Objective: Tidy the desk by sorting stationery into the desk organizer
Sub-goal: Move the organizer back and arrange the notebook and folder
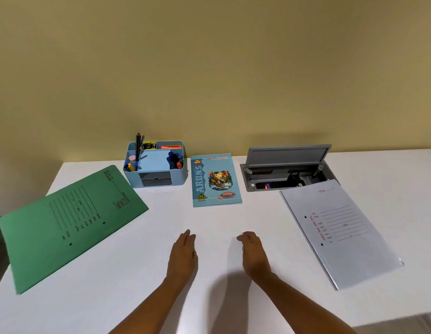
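Note:
A light blue desk organizer (156,182) stands at the back of the white desk (127,273). Upright pens and pencils (139,145), markers (175,160) and other small stationery fill its compartments. My left hand (183,255) hovers over the middle of the desk with straight fingers and holds nothing. My right hand (253,254) is beside it, fingers loosely bent, also holding nothing. Both hands are well in front of the organizer.
A green file folder (72,225) lies at the left, partly over the desk edge. A blue notebook (215,180) lies right of the organizer. An open grey cable box (286,169) is sunk in the desk at the back right, with a white file folder (342,232) in front.

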